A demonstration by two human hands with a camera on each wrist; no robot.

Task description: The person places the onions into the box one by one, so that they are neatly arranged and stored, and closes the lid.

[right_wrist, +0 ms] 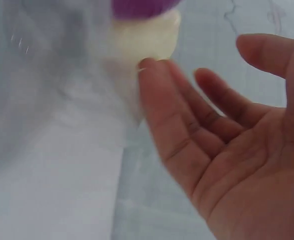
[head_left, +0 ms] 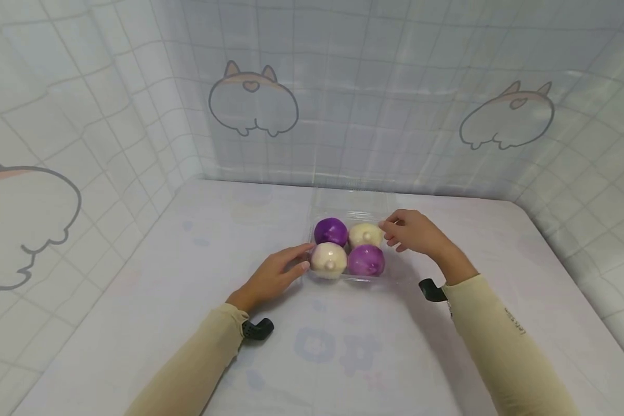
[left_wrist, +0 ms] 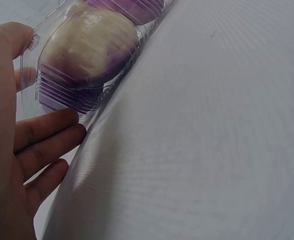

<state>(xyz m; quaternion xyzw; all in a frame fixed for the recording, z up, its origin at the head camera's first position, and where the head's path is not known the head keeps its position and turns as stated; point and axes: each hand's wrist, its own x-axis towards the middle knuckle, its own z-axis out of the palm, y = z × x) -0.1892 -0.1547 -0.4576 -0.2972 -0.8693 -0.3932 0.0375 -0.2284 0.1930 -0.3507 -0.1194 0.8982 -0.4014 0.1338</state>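
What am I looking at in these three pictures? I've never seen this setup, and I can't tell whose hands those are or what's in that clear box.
No machine here: a person works with two bare hands. The wide picture comes from a camera on their head; the other two come from cameras strapped to each wrist. On the white cloth-covered table sits a clear plastic tray holding four round buns: two purple, two cream. The left hand rests straight fingers against the tray's near left side. The right hand touches its far right edge with relaxed fingers. Neither has a grip on anything. The right wrist picture is blurred.
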